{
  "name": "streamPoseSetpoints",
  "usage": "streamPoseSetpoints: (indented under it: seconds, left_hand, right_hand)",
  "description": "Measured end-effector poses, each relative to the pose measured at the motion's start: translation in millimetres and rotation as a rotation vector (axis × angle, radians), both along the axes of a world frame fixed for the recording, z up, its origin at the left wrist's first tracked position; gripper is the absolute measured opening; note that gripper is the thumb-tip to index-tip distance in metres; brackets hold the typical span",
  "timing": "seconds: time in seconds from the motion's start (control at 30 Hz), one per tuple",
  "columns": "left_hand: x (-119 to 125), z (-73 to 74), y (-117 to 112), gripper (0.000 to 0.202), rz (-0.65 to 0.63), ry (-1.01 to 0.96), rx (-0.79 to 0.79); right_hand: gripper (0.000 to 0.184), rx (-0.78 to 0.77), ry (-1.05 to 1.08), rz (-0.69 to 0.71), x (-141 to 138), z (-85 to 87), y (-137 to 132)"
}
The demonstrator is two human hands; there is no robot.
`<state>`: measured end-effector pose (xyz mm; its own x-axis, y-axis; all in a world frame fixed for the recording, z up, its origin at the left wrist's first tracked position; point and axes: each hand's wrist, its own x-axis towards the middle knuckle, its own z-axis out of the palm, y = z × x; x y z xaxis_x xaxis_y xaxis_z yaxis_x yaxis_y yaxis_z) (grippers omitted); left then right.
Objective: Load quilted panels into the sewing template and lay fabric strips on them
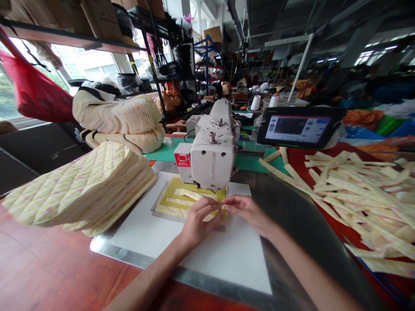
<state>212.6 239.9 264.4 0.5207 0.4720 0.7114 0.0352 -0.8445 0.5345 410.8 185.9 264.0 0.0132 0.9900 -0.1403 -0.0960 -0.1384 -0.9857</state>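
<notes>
My left hand [198, 221] and my right hand [244, 210] meet in front of the white sewing machine [210, 149]. Both have their fingers curled and pinching a pale yellow fabric strip [192, 194] that lies across a yellow template frame [171, 198] under the machine head. The frame rests on a white board [227, 255] set on a metal plate [106, 248]. The needle itself is hidden by the machine head.
A stack of quilted yellow pads [84, 190] sits at the left on the red-brown table [48, 272]. Several loose fabric strips [359, 190] cover the right side. A touchscreen panel [296, 128] stands behind them. Rolled quilted fabric [119, 116] and shelving fill the back left.
</notes>
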Motion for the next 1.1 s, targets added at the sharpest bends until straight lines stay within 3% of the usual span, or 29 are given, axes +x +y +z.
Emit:
streamPoseSetpoints:
  seconds: [0.13,0.23,0.43,0.7,0.9,1.1]
  left_hand:
    - [3.2,-1.7,18.5,0.017,-0.128,0.327,0.54]
    - [-4.0,-3.4,33.7,0.02,-0.1,0.432,0.684]
    - [-14.3,-7.6,55.2,0.022,0.023,0.459,0.812]
    - [1.8,-6.4,62.0,0.021,-0.041,0.541,0.798]
    - [4.4,-3.7,63.2,0.022,-0.016,0.67,0.912]
    - [4.4,-5.6,67.8,0.019,-0.072,0.754,0.833]
  right_hand:
    - [0.061,0.036,-0.014,-0.155,28.5,-10.4,0.0]
    - [0.064,0.041,0.023,-0.216,33.7,-18.1,2.2]
    - [0.065,0.029,0.052,-0.209,30.1,-22.5,7.0]
    - [0.064,0.011,0.068,-0.209,27.8,-16.3,5.7]
    - [0.065,0.002,0.056,-0.202,26.8,-11.3,5.4]
    - [0.058,0.022,-0.078,-0.162,22.3,-21.5,8.3]
